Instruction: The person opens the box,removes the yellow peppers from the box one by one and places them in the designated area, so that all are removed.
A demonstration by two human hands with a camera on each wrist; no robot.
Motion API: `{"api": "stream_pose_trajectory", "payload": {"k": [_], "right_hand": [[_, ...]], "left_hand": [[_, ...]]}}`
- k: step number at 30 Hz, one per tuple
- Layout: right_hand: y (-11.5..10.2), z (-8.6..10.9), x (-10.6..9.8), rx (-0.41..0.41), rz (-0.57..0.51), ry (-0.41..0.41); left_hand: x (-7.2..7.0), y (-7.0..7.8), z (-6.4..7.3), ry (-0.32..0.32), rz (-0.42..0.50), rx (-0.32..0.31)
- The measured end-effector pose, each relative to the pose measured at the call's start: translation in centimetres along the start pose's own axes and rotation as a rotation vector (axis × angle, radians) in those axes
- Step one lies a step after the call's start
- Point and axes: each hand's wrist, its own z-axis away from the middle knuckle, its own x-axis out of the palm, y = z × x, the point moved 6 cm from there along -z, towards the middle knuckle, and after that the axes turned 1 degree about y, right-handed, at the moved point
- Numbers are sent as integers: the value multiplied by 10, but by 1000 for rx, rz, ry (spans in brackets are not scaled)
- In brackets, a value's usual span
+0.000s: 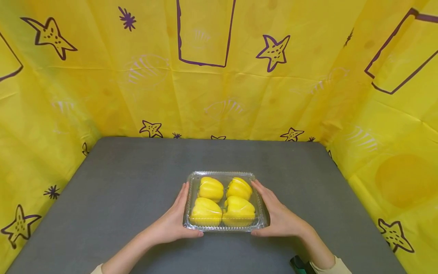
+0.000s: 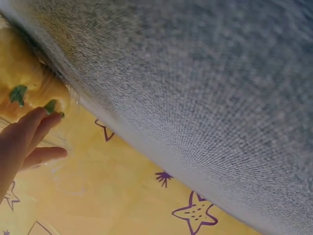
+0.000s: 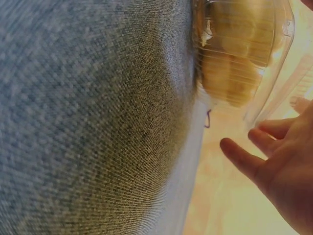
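Note:
A clear plastic clamshell container point(image 1: 224, 228) sits at the near middle of the table, lid on. Several yellow bell peppers point(image 1: 238, 207) fill it in two rows, and green stems point(image 2: 18, 94) show through the wall in the left wrist view. My left hand point(image 1: 174, 222) holds the container's left side, fingers along the wall and thumb at the near edge. On the right side my right hand point(image 1: 278, 217) grips it the same way, thumb along the near corner. In the right wrist view, the fingers point(image 3: 242, 156) reach toward the container's ridged rim.
The grey table point(image 1: 137, 163) spreads around the container. Yellow cloth point(image 1: 219, 87) with drawn starfish hangs behind it and along both sides. A dark and green object point(image 1: 298, 263) shows beside the right wrist at the near edge of the view.

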Motion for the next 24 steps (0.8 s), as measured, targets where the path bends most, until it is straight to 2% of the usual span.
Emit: {"api": "stream_pose_trajectory", "payload": {"k": [19,24], "right_hand": [[-2,0,-5,-3,24,49],[-3,0,-6,7,18,56]], "left_hand": [[4,4,2,74,-91,-37],[3,5,2,92,-118,-24]]}}
